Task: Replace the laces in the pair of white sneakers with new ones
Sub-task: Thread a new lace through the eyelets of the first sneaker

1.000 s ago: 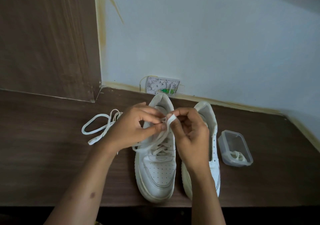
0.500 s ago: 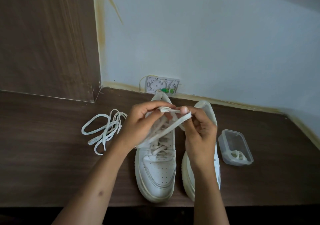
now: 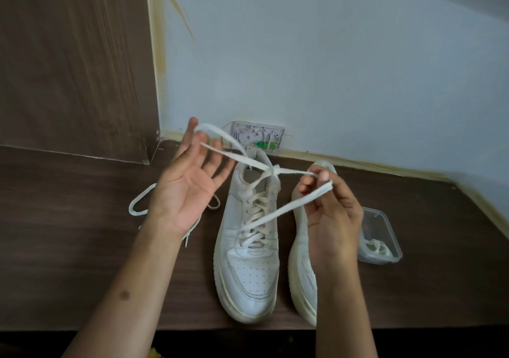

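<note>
Two white sneakers stand side by side on the dark wooden table (image 3: 68, 261), toes toward me. The left sneaker (image 3: 248, 280) is laced, and its white lace (image 3: 289, 209) is crossed in a half knot above the collar. My left hand (image 3: 190, 189) is raised palm up with spread fingers, and a loop of that lace hangs over them. My right hand (image 3: 330, 214) pinches the other lace end between thumb and fingers, pulling it to the right. That hand covers much of the right sneaker (image 3: 301, 275), so its eyelets are hidden.
A loose white lace (image 3: 137, 203) lies on the table behind my left wrist. A clear plastic container (image 3: 385, 236) holding a coiled lace sits right of the shoes. A small white wall box (image 3: 256, 134) is behind them, a wooden panel (image 3: 68, 68) at the left.
My hands have moved apart from over the left sneaker's collar. The left hand has opened and lifted to the left, and the lace is now stretched out between both hands.
</note>
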The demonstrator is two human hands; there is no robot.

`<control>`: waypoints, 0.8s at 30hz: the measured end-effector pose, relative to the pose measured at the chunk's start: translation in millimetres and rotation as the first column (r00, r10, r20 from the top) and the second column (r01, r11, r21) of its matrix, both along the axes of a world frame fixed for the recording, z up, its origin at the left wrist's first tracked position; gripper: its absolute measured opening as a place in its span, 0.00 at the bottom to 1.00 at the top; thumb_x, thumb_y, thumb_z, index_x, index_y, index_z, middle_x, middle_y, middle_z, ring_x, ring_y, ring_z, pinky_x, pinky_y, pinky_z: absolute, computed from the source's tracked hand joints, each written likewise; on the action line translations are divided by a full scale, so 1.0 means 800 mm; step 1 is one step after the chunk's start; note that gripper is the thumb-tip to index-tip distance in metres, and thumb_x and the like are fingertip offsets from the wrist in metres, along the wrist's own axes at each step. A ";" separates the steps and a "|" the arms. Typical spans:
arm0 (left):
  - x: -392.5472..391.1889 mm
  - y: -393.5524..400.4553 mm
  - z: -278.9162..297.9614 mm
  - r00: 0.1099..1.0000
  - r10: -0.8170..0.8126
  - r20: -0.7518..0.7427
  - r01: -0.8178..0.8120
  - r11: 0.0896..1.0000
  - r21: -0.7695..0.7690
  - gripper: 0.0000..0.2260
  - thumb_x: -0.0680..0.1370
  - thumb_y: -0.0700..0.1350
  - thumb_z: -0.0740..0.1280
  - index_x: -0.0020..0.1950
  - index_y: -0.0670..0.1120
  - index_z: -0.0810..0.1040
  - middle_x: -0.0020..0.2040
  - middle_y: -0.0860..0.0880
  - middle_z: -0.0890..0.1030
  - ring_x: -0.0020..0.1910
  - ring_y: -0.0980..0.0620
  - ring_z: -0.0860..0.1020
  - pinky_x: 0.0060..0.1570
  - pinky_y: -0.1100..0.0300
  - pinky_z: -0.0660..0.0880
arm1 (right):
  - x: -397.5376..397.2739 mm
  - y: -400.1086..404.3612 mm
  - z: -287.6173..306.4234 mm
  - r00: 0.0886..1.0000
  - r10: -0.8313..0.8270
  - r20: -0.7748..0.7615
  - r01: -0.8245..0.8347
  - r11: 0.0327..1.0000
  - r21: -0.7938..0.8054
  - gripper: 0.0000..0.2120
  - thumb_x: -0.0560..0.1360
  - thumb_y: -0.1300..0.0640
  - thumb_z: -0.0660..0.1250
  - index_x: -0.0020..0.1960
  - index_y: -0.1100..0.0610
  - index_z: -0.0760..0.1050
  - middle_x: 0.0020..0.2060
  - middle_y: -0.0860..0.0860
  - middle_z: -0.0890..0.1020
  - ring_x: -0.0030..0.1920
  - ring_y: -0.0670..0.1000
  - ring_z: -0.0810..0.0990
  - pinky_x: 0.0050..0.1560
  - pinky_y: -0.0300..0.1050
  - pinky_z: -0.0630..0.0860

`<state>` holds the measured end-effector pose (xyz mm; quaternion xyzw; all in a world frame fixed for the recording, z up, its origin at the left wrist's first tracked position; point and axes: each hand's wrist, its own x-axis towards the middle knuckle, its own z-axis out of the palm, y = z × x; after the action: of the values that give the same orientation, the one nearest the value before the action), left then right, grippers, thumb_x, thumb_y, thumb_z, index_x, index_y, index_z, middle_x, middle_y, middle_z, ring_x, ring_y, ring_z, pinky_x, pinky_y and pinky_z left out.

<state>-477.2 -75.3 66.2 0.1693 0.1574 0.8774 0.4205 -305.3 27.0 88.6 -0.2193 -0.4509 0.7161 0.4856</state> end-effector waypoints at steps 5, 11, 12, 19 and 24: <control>-0.023 -0.008 -0.010 0.932 0.361 0.020 -0.321 0.852 -0.414 0.08 0.75 0.41 0.67 0.48 0.51 0.84 0.41 0.56 0.85 0.42 0.61 0.83 0.61 0.59 0.76 | 0.018 0.018 -0.001 0.995 -0.101 0.002 0.099 0.970 -0.222 0.08 0.80 0.61 0.63 0.52 0.64 0.78 0.41 0.54 0.82 0.41 0.48 0.82 0.46 0.38 0.80; -0.056 -0.036 -0.044 0.605 0.416 -0.679 -0.796 0.278 -0.538 0.11 0.77 0.35 0.69 0.58 0.44 0.82 0.44 0.46 0.83 0.32 0.62 0.82 0.40 0.71 0.76 | 0.038 0.029 -0.002 0.987 -0.125 0.098 0.151 0.931 -0.334 0.08 0.80 0.65 0.61 0.50 0.63 0.79 0.42 0.54 0.85 0.46 0.50 0.84 0.49 0.41 0.82; -0.059 -0.041 -0.048 0.553 0.347 -0.757 -0.833 0.212 -0.511 0.10 0.77 0.36 0.69 0.57 0.45 0.82 0.44 0.46 0.83 0.30 0.63 0.81 0.39 0.73 0.75 | 0.039 0.029 -0.001 0.985 -0.124 0.119 0.158 0.928 -0.336 0.08 0.80 0.65 0.61 0.51 0.64 0.79 0.43 0.55 0.85 0.46 0.50 0.85 0.49 0.42 0.82; -0.042 -0.040 -0.047 0.501 -0.330 -0.800 -0.866 -0.176 -0.469 0.08 0.77 0.47 0.68 0.54 0.57 0.83 0.63 0.47 0.75 0.61 0.37 0.72 0.63 0.45 0.67 | 0.037 0.029 -0.008 0.711 -0.488 0.507 0.390 0.873 0.293 0.16 0.77 0.71 0.61 0.56 0.57 0.80 0.52 0.51 0.81 0.46 0.45 0.82 0.41 0.29 0.76; -0.026 -0.014 -0.036 0.146 -0.187 -0.971 -0.917 0.343 -0.204 0.10 0.75 0.53 0.71 0.55 0.55 0.84 0.57 0.52 0.76 0.58 0.48 0.74 0.62 0.52 0.70 | 0.025 0.022 -0.012 0.720 -0.569 0.398 0.161 0.695 0.701 0.16 0.78 0.67 0.64 0.54 0.48 0.81 0.53 0.45 0.79 0.47 0.43 0.79 0.41 0.32 0.73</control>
<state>-497.8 -86.9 37.0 0.3517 0.8080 0.4712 -0.0369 -285.6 44.6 79.3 -0.3471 -0.7306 0.3025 0.5042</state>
